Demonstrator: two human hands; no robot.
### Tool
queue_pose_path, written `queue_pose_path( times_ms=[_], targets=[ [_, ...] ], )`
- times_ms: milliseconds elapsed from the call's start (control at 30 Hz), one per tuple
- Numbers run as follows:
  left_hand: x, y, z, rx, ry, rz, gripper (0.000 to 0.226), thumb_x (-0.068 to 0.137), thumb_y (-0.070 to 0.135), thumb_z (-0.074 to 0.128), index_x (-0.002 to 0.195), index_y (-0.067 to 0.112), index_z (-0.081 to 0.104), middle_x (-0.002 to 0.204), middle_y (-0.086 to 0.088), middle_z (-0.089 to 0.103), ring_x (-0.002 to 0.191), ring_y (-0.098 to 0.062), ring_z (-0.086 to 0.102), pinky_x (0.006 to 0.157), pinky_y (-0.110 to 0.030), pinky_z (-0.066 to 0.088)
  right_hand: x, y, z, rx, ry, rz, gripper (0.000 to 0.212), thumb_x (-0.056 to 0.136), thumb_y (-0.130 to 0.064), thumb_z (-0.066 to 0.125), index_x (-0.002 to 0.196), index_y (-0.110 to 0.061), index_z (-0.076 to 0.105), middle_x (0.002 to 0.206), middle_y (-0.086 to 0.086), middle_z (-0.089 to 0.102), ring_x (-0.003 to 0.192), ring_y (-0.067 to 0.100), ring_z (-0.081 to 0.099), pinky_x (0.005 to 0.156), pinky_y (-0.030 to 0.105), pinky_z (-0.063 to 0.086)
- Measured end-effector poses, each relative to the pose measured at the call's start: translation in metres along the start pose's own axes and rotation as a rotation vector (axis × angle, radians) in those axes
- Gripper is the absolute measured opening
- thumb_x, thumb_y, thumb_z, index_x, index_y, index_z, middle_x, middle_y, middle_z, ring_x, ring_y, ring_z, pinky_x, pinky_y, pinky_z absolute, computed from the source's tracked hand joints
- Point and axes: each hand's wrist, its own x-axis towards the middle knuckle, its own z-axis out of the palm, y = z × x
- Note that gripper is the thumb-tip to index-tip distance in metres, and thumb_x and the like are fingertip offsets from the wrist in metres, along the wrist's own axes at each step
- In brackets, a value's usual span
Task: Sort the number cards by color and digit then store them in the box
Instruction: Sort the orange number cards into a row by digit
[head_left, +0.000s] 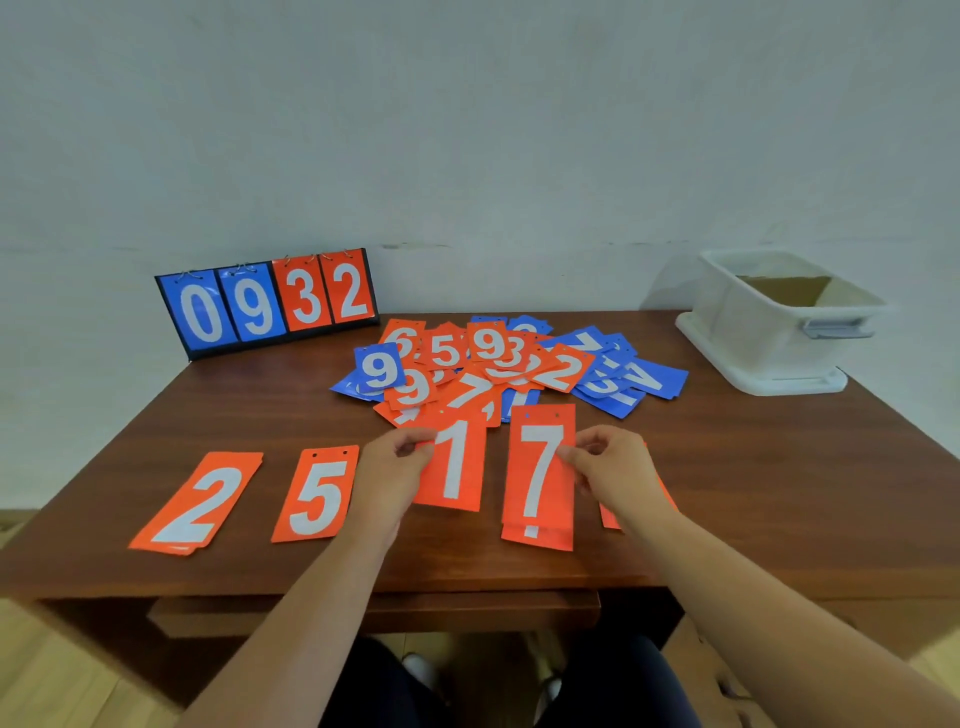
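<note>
1. The left hand (400, 462) pinches the left edge of a red 1 card (457, 462) between thumb and curled fingers; the card's far end reaches the near edge of the pile
2. The right hand (613, 467) pinches the right edge of a red 7 card (540, 467), fingers curled. Whether either card is lifted off the table (260, 405) I cannot tell
3. The 7 card sits over another red card (537, 540), whose near edge shows below it. The 1 card and the 7 card are side by side, close but apart
4. Left of the left hand a red 5 card (317, 496) lies flat, and further left a red 2 card (200, 501), with another card's edge showing under it. These form a row along the near side of the table
5. A further red card (610, 517) shows partly under the right wrist; its digit is hidden
6. The pile (498, 364) of mixed red and blue cards lies loose at the middle of the table, beyond the hands, cards overlapping at many angles
7. The box (779, 317), white, stands at the far right corner on a white lid (769, 376), well apart from both hands. A brown cardboard piece shows inside
8. A scoreboard (270, 304) stands at the far left against the wall, showing blue 0 and 9, red 3 and 2
</note>
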Motion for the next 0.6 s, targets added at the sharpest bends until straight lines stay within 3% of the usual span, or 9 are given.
queue_pose_path(
  times_ms=[67, 167, 300, 433, 500, 600],
  targets=[
    [0.001, -0.004, -0.003, 0.004, 0.004, -0.019, 0.015, 0.098, 0.025, 0.060, 0.108, 0.035, 0.065, 0.133, -0.001, 0.056, 0.116, -0.021, 0.057, 0.078, -0.029, 0.055, 0.005, 0.010, -0.001, -0.104, -0.021, 0.045, 0.014, 0.088, -0.020, 0.072, 0.096, -0.013, 0.064, 0.084, 0.006, 0.069, 0.060, 0.016, 0.065, 0.052, 0.025, 0.049],
    [-0.002, -0.009, -0.004, 0.003, 0.007, -0.047, 0.016, 0.098, 0.024, 0.060, 0.110, 0.035, 0.063, 0.135, -0.001, 0.055, 0.116, -0.021, 0.057, 0.075, -0.027, 0.054, 0.009, 0.022, 0.006, -0.236, -0.072, 0.080, 0.020, 0.089, -0.021, 0.071, 0.105, -0.011, 0.062, 0.085, 0.008, 0.069, 0.061, 0.018, 0.067, 0.053, 0.025, 0.051],
    [-0.005, -0.011, -0.007, -0.016, 0.030, -0.065, 0.019, 0.098, 0.023, 0.060, 0.115, 0.031, 0.065, 0.133, -0.002, 0.055, 0.113, -0.020, 0.057, 0.076, -0.027, 0.054, 0.010, 0.027, 0.017, -0.646, -0.066, 0.049, 0.026, 0.092, -0.030, 0.064, 0.112, -0.013, 0.061, 0.099, 0.004, 0.067, 0.082, 0.016, 0.063, 0.065, 0.027, 0.047],
    [-0.004, -0.015, -0.016, -0.031, 0.060, -0.069, 0.021, 0.098, 0.022, 0.059, 0.117, 0.028, 0.067, 0.131, -0.003, 0.057, 0.111, -0.020, 0.059, 0.082, -0.031, 0.056, 0.002, 0.023, 0.019, -0.853, -0.062, 0.052, 0.038, 0.095, -0.036, 0.058, 0.127, -0.016, 0.055, 0.125, 0.005, 0.057, 0.097, 0.020, 0.063, 0.065, 0.028, 0.046],
    [-0.004, -0.015, -0.021, -0.051, 0.058, -0.071, 0.022, 0.098, 0.021, 0.059, 0.117, 0.028, 0.067, 0.130, -0.003, 0.057, 0.111, -0.021, 0.060, 0.083, -0.032, 0.056, -0.001, 0.015, 0.022, -0.876, -0.037, -0.016, 0.041, 0.094, -0.037, 0.059, 0.129, -0.016, 0.052, 0.136, 0.007, 0.047, 0.099, 0.022, 0.063, 0.065, 0.029, 0.047],
    [-0.005, -0.016, -0.030, -0.086, 0.026, -0.066, 0.021, 0.098, 0.019, 0.059, 0.114, 0.029, 0.068, 0.128, -0.001, 0.059, 0.113, -0.020, 0.059, 0.090, -0.037, 0.055, -0.007, -0.011, 0.043, -0.581, -0.091, -0.153, 0.037, 0.095, -0.046, 0.056, 0.119, -0.018, 0.058, 0.120, 0.001, 0.059, 0.092, 0.014, 0.062, 0.071, 0.026, 0.050]
  ],
)
